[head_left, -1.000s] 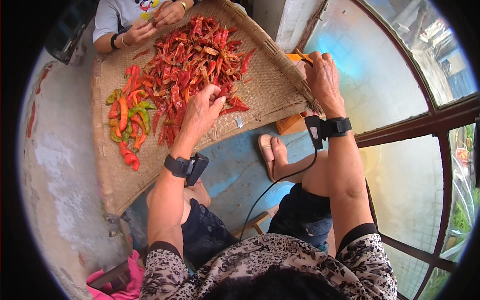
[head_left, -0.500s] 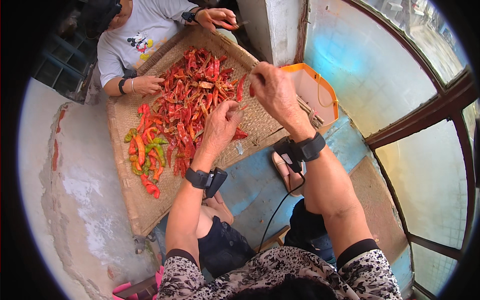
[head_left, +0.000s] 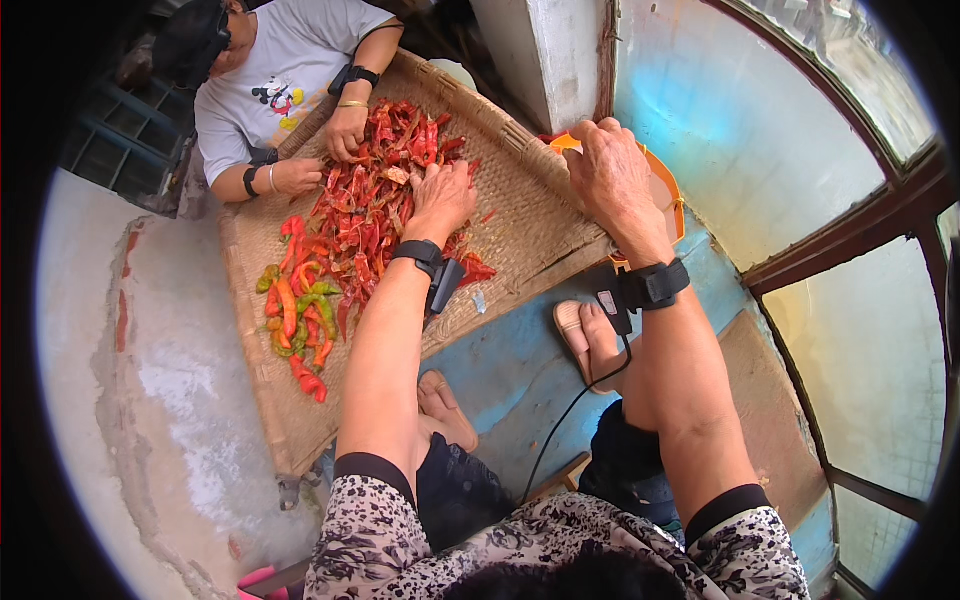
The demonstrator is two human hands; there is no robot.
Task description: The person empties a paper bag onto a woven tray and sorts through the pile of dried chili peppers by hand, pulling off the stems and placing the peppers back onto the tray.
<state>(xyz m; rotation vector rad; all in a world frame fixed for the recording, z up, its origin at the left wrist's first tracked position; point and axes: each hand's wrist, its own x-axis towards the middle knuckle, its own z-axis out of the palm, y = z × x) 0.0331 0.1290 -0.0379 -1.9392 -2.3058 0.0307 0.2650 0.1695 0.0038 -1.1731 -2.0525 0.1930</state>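
A wide flat woven tray (head_left: 520,215) lies on the floor and carries a heap of red dried chilies (head_left: 375,215). A smaller cluster of green and orange chilies (head_left: 295,310) sits at its left side. My left hand (head_left: 440,198) rests palm down on the red heap with its fingers spread among the chilies. My right hand (head_left: 610,172) hovers back-up over an orange container (head_left: 668,195) at the tray's right rim. Its fingers curl downward and hide whatever is under them. Both wrists wear black bands.
Another person in a white shirt (head_left: 270,85) sits across the tray with both hands (head_left: 345,130) in the chilies. My bare feet (head_left: 590,340) rest on a blue floor patch. A white pillar (head_left: 545,55) stands behind the tray, with curved glass panes to the right.
My right hand has moved right, off the tray and over the orange container. My left hand has stayed on the red heap. The camera view has tilted.
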